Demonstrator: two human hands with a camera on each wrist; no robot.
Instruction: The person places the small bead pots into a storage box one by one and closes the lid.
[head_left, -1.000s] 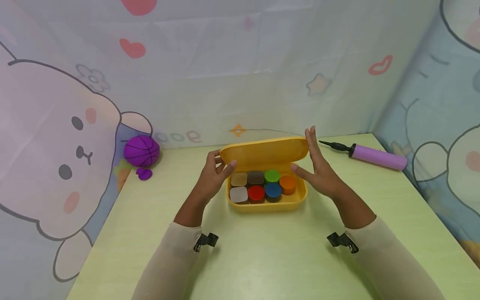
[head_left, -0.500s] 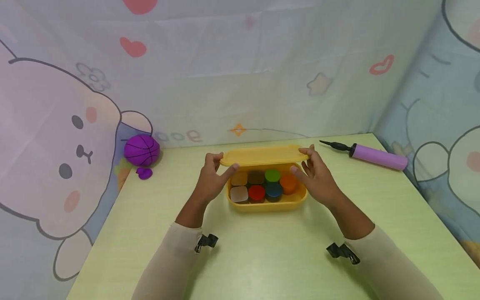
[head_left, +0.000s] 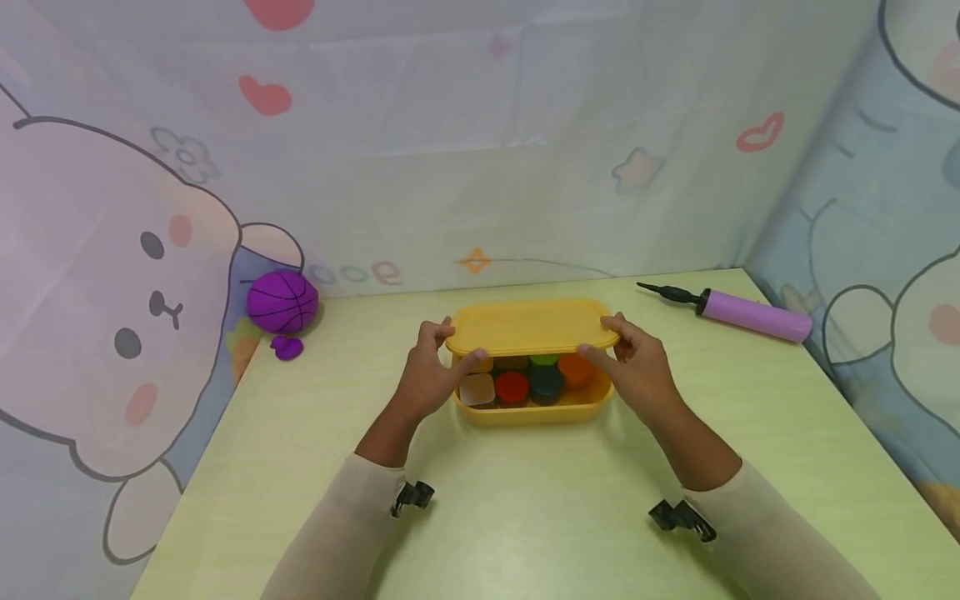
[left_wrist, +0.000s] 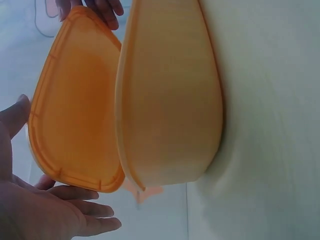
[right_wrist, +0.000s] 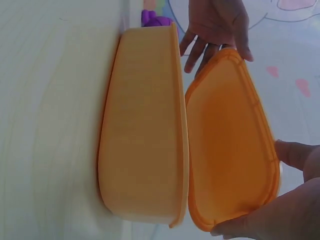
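A yellow oval lid [head_left: 532,327] slants over a yellow plastic box [head_left: 536,414], its far edge low and its near edge raised. My left hand [head_left: 429,373] holds the lid's left end, thumb at the near edge. At the other end my right hand [head_left: 637,371] grips it, thumb likewise in front. Inside the box sit several small capped jars, among them a red jar [head_left: 512,387], a dark blue jar [head_left: 546,386], an orange jar [head_left: 575,369] and a whitish jar [head_left: 477,389]. The lid partly covers the back row. Its underside [left_wrist: 80,100] shows in the left wrist view.
A purple ball [head_left: 282,302] with black lines stands at the table's back left, a small purple rubber duck [head_left: 287,347] in front of it. A purple hand pump [head_left: 753,315] with a black nozzle lies back right. A printed cloth [head_left: 540,167] hangs behind the table.
The lid has tilted down from nearly upright and come towards me over the back jars. My right fingers, first stretched out against its end, now curl round it. The box has stayed put.
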